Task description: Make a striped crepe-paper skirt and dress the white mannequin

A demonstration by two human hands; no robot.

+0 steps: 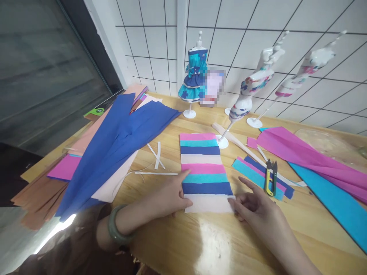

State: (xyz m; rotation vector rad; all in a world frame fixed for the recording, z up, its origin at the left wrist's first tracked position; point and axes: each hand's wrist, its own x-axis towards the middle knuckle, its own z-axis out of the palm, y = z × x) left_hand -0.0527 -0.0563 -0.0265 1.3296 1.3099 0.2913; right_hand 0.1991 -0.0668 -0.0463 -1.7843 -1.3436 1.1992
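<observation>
White tiles (156, 40) at the back, wooden table (166, 244) below. Find the striped sheet (203, 178) flat on the table, between both hands: pink, turquoise, dark blue and white from the top, then the same four again. See the left hand (168, 193), bangle (113, 225) at the wrist, with forefinger on the lower pink band and thumb on the left end of the bottom white band (208, 205). See the right hand (255, 210) at the other end, thumb touching the corner, forefinger pointing away. Cannot tell for either whether pinching that band or only pressing it. To the right, snips (267, 182) across loose strips (243, 170), then a pink sheet (304, 156) over a turquoise one (329, 208). To the left, a blue sheet (137, 131) over other coloured sheets (64, 166). Behind, a dress form (197, 63) in blue frills, and two colour-splashed forms (306, 72). For writing, a card (213, 86) blurred into squares, and a mark on a green object (98, 111), too small to read.
</observation>
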